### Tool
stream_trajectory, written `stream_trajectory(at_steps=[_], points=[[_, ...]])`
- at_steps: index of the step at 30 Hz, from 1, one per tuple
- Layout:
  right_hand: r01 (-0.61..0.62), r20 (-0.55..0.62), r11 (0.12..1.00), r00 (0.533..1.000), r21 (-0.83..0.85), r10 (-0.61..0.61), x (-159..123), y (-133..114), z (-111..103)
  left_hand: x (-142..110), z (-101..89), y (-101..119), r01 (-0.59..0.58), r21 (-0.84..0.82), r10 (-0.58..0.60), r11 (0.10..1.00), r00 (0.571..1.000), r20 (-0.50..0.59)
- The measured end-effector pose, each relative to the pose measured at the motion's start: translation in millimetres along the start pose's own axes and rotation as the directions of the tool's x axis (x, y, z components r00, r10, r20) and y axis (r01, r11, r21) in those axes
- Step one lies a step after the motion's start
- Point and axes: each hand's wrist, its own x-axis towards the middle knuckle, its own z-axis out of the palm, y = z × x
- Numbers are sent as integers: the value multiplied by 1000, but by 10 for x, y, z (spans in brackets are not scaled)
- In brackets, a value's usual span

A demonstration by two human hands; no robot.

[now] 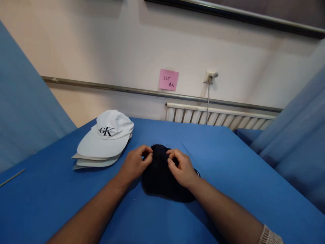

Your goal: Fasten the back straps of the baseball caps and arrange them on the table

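A black cap [162,179] lies on the blue-covered table in front of me, its details hard to make out in the dark cloth. My left hand [136,162] is closed in a pinch at the cap's upper left edge. Over the right side of the cap, my right hand [181,167] has its fingers curled, thumb and forefinger close together against the cloth. A bit of white shows on the cap at its right edge, partly behind my right wrist. To the left of my left hand sits a stack of pale caps, the top one a white cap [115,125] with black letters on it.
The blue-covered table [218,145] reaches back to the wall. A thin stick [12,178] lies at its left edge. Blue curtains [27,108] hang on both sides. Behind are a radiator [198,115], a metal rail [122,88], a pink note [169,79] and a plugged-in socket [210,77].
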Motion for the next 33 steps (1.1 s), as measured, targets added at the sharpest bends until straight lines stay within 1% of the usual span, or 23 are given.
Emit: stream_trajectory(at_steps=[2, 4, 5, 7, 10, 13, 16, 19, 21, 22, 24, 27, 30, 31, 33], points=[[-5, -12, 1000, 1000, 7, 6, 11, 12, -18, -11, -112, 10, -37, 105, 44, 994, 997, -63], [-25, -23, 1000, 999, 7, 25, 31, 40, -38, -26, -216, 20, -67, 245, 103, 967, 985, -135], [-42, -30, 999, 999, -5, 42, 44, 62, -48, -31, -256, 24, -73, 310, 126, 948, 980, -153], [-88, -44, 995, 995, -53, 86, 73, 122, -70, -34, -300, 30, -67, 402, 131, 913, 982, -134], [-164, -56, 978, 986, -126, 158, 107, 226, -96, -16, -290, 36, -22, 431, 49, 902, 997, -52], [-194, -42, 965, 981, -178, 190, 138, 288, -94, 13, -258, 43, 50, 382, -40, 923, 999, -36], [-183, 20, 949, 981, -258, 195, 201, 278, -54, 36, -242, 29, 96, 279, -81, 956, 995, -63], [-180, 77, 922, 973, -342, 218, 305, 227, 14, 57, -212, -18, 148, 101, -140, 984, 987, -81], [-161, 97, 917, 973, -365, 209, 370, 198, 60, 70, -168, -57, 223, -77, -229, 972, 971, -72], [-145, 110, 919, 974, -366, 197, 395, 188, 81, 74, -137, -72, 265, -180, -280, 947, 958, -62], [-110, 141, 924, 975, -366, 172, 424, 184, 115, 77, -65, -86, 334, -390, -367, 858, 930, -12], [-85, 162, 920, 974, -382, 157, 426, 209, 148, 65, 44, -61, 410, -636, -442, 654, 889, 119], [-98, 148, 917, 975, -387, 167, 411, 243, 165, 43, 117, -3, 454, -771, -442, 446, 861, 252], [-107, 140, 917, 975, -383, 172, 406, 250, 169, 36, 132, 18, 458, -796, -424, 396, 860, 284], [-126, 115, 912, 976, -389, 184, 399, 253, 177, 26, 154, 54, 458, -823, -379, 335, 865, 327]])
